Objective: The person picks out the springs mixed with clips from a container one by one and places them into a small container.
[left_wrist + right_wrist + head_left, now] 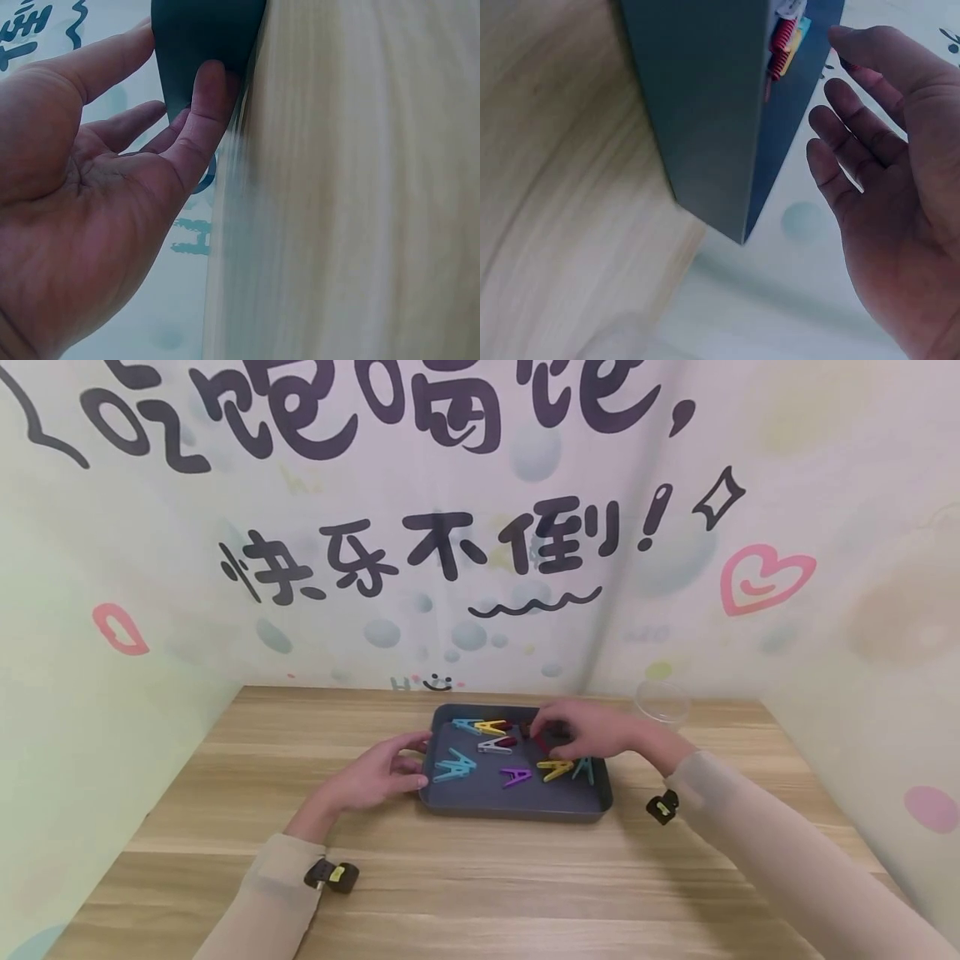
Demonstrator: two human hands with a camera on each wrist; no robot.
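In the head view, a dark grey tray (480, 808) holds several small plastic clothespins, among them a purple clothespin (516, 777), a white clothespin (495, 745) and light blue clothespins (456, 766). My left hand (378, 772) rests against the tray's left end, fingers loosely bent on the outer wall (174, 45). Over the right part of the tray, my right hand (592, 729) pinches a dark red clothespin (542, 743) between thumb and fingertips. The right wrist view shows only a dark red bit of it (849, 66); the other fingers are relaxed.
Behind the tray's right corner, a clear round container (663, 702) stands on the wooden table (480, 885). A printed wall hanging (420, 643) rises right behind the table's far edge. Yellow clothespins (555, 769) and a teal clothespin (583, 769) lie beneath my right hand.
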